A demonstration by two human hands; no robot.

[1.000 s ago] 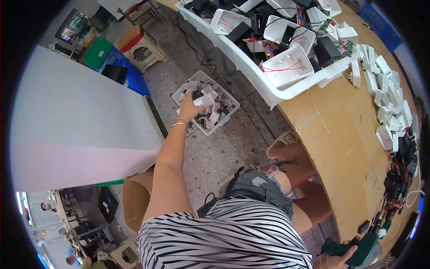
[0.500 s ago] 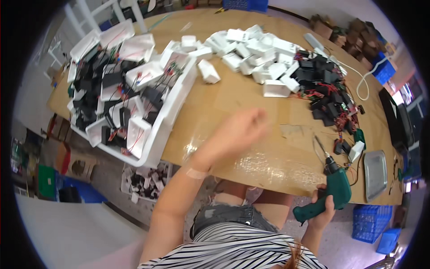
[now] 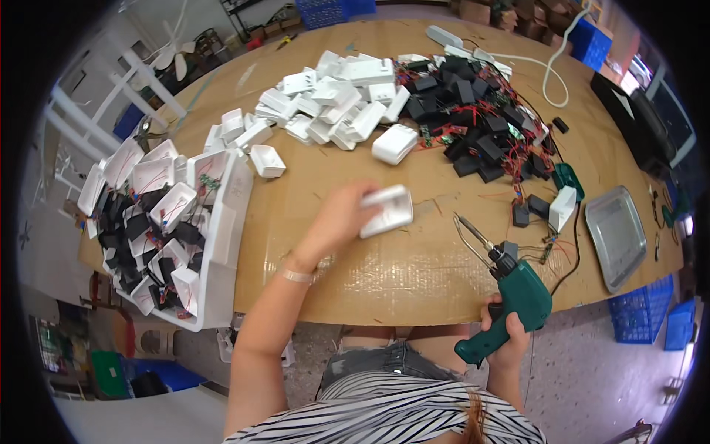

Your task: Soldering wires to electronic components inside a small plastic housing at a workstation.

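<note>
My left hand (image 3: 342,214) is closed on the end of a white plastic casing (image 3: 392,210), its hollow side facing up, over the middle of the table. Fingers of my right hand (image 3: 504,333) wrap the handle of a green soldering gun (image 3: 522,297) at the table's front edge. The gun's thin metal tip (image 3: 473,231) points up and to the left, with a bent wire tube beside it. Just beyond the held casing, another white casing (image 3: 395,143) lies at the front of a heap of white casings (image 3: 336,100).
Black blocks with red wires (image 3: 481,122) are piled at the far right. A metal tray (image 3: 615,238) and an upright white casing (image 3: 562,209) sit on the right. A white bin (image 3: 222,244) at left holds casings with wired parts. The gun's black cord (image 3: 571,275) runs over the table (image 3: 333,288).
My left hand, empty-looking and blurred before, now grips a white casing. My right hand still holds the soldering gun. The whole view has shifted, bringing the table's contents leftward.
</note>
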